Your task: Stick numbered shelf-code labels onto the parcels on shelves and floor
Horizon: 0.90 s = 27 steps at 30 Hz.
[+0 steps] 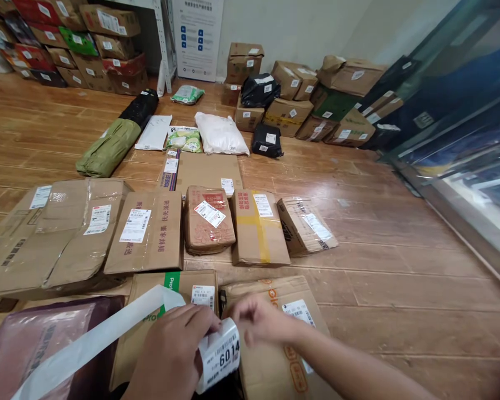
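My left hand (173,353) is closed around a roll of white labels (218,355); the top label reads 6014. A long strip of white backing paper (94,341) trails from the roll toward the lower left. My right hand (260,321) is blurred beside the roll, its fingers pinched at the label's upper edge. Both hands hover over two cardboard boxes, one with green print (173,286) and one with orange print (275,355).
Rows of labelled cardboard parcels (150,230) cover the wooden floor ahead. Soft bags, white (220,134), green (110,145) and black (266,140), lie further back. Stacked boxes line the far wall (341,94). A glass door (462,150) runs along the right.
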Each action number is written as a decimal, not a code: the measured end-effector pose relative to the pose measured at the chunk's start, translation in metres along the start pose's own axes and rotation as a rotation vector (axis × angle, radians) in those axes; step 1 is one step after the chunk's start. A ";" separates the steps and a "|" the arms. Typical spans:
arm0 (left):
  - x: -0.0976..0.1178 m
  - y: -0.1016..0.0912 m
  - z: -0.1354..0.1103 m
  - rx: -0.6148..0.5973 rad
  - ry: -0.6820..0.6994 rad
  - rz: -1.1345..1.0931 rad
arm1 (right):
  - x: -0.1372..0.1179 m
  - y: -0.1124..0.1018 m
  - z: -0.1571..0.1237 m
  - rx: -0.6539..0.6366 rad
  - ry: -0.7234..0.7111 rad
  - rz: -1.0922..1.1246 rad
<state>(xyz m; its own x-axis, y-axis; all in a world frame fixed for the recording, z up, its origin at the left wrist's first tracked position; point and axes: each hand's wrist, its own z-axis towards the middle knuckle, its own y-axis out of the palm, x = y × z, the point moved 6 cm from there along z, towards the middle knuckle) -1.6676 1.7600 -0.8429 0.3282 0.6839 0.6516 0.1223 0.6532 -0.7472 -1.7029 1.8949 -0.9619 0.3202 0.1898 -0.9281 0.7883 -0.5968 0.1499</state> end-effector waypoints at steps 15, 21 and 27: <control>-0.003 0.017 -0.010 -0.199 -0.034 0.037 | 0.098 -0.174 0.027 0.246 0.487 -1.425; 0.002 0.021 -0.011 -0.196 0.018 0.033 | 0.116 -0.167 0.036 0.099 0.508 -1.461; 0.006 0.023 -0.014 -0.202 0.031 0.002 | 0.122 -0.159 0.035 -0.034 0.479 -1.445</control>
<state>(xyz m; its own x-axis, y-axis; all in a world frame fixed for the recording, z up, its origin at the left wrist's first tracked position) -1.6501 1.7745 -0.8581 0.3566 0.6730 0.6480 0.3058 0.5713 -0.7616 -1.8077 1.9857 -1.1108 -0.5827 0.8079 -0.0875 0.5745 0.3334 -0.7475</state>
